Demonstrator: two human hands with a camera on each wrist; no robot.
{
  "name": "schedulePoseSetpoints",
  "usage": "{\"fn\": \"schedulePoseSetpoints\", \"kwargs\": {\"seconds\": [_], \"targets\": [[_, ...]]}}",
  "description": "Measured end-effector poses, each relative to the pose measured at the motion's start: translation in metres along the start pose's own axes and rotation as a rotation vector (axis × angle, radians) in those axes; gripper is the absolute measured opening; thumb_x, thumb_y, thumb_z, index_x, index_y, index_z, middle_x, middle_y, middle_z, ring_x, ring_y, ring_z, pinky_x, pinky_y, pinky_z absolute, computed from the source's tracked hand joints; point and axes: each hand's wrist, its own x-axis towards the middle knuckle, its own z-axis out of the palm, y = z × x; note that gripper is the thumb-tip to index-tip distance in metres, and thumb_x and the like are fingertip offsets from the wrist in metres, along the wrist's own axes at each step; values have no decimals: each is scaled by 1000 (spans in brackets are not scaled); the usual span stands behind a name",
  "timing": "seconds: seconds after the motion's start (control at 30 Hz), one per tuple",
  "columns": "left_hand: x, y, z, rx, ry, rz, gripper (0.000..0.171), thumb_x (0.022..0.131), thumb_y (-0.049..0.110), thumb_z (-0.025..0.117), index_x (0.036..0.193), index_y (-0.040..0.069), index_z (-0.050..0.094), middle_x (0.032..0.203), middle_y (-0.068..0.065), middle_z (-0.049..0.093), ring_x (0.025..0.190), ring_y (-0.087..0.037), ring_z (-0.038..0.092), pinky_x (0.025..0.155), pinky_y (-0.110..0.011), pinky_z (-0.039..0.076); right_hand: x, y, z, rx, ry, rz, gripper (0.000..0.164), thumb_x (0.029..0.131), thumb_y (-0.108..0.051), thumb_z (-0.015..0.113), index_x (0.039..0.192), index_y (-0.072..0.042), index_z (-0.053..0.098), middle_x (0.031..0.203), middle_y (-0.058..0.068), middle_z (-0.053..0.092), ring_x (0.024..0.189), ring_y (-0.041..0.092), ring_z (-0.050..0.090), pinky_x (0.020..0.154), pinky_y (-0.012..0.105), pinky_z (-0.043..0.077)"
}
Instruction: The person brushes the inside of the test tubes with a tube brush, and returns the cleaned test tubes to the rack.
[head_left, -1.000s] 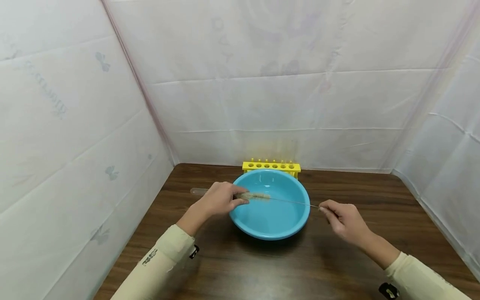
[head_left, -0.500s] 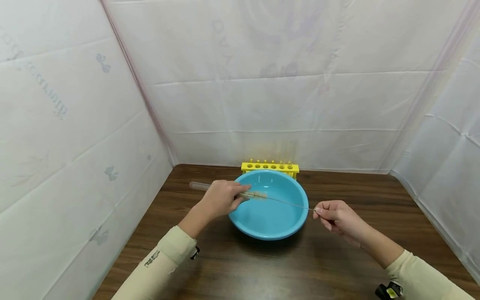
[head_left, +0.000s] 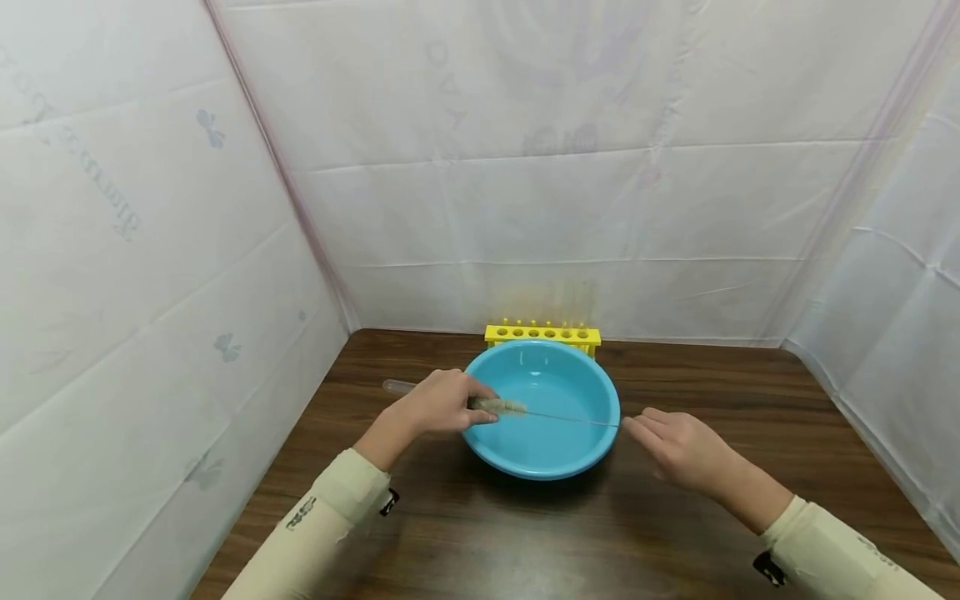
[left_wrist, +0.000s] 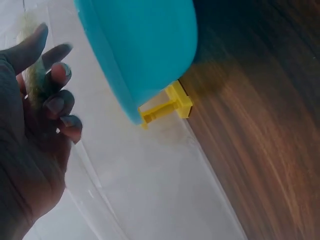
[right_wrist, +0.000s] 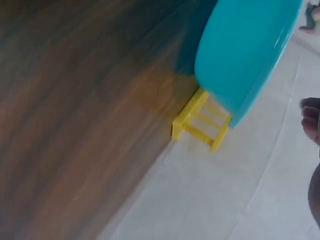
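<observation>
My left hand (head_left: 437, 402) grips a clear test tube (head_left: 399, 387) above the left rim of a blue basin (head_left: 542, 454). The tube's rounded end sticks out to the left behind the hand. Pale bristles of a test tube brush (head_left: 514, 407) show at the tube's mouth, partly inside it. From there the thin wire handle runs rightward across the basin to my right hand (head_left: 678, 447), which pinches its end beside the right rim. In the left wrist view, curled fingers surround the tube and bristles (left_wrist: 34, 82). Only a few right-hand fingers (right_wrist: 311, 112) appear in the right wrist view.
A yellow test tube rack (head_left: 543, 333) stands behind the basin, with clear tubes upright at its right end. All rests on a dark wooden table (head_left: 465, 533). White sheeting (head_left: 480, 208) hangs at the back and both sides.
My right hand has moved left toward the basin and turned its wrist. Less of the bristles shows outside the tube. The left hand stays almost in place, its tube tilting slightly.
</observation>
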Motion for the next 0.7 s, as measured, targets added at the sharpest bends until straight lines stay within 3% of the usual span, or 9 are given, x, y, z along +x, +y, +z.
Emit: {"fn": "schedulePoseSetpoints", "kwargs": {"seconds": [0.13,0.23,0.33,0.43,0.6,0.67,0.7], "targets": [[0,-2,4,182,162,122,35,102,37,73,133,21,77,94,3,84,52,-1,51,50,-20,40,3,-10,3,246,-10,314,20,110,-3,54,99,-9,69,76,-5,66,64,-3,55,56,10,46],[0,-3,6,339,298,200,35,100,32,76,134,20,77,102,1,84,59,-6,62,52,-22,47,7,-18,3,419,-21,531,27,101,8,64,93,-17,66,71,-10,62,60,-6,50,53,13,44],[0,-5,7,436,375,241,35,98,28,78,132,20,78,104,2,84,76,-10,73,66,-27,58,9,-22,0,609,-107,730,24,107,-1,59,92,-18,65,69,-7,62,55,4,49,50,23,46],[0,-6,7,486,434,290,36,97,27,80,132,20,78,96,4,80,81,-11,72,74,-29,59,11,-19,-5,936,-219,890,24,114,-13,50,96,-8,66,69,-4,64,54,10,52,46,30,44],[4,-5,6,572,560,390,36,97,25,81,132,20,77,88,5,73,79,-12,66,76,-29,55,15,-11,-9,1581,-340,1100,24,114,-16,46,106,-3,64,75,-8,66,58,0,50,47,18,35],[6,-5,6,606,589,407,37,97,25,80,134,21,76,90,5,73,80,-13,65,76,-29,54,15,-10,-8,1694,-368,1141,22,114,-15,46,107,-5,65,76,-9,65,58,0,49,50,14,37],[7,-5,6,617,595,410,37,97,25,80,134,22,76,91,5,74,80,-13,66,77,-29,55,16,-11,-8,1697,-381,1148,22,114,-16,47,107,-5,64,76,-9,65,58,0,49,50,15,37]]}}
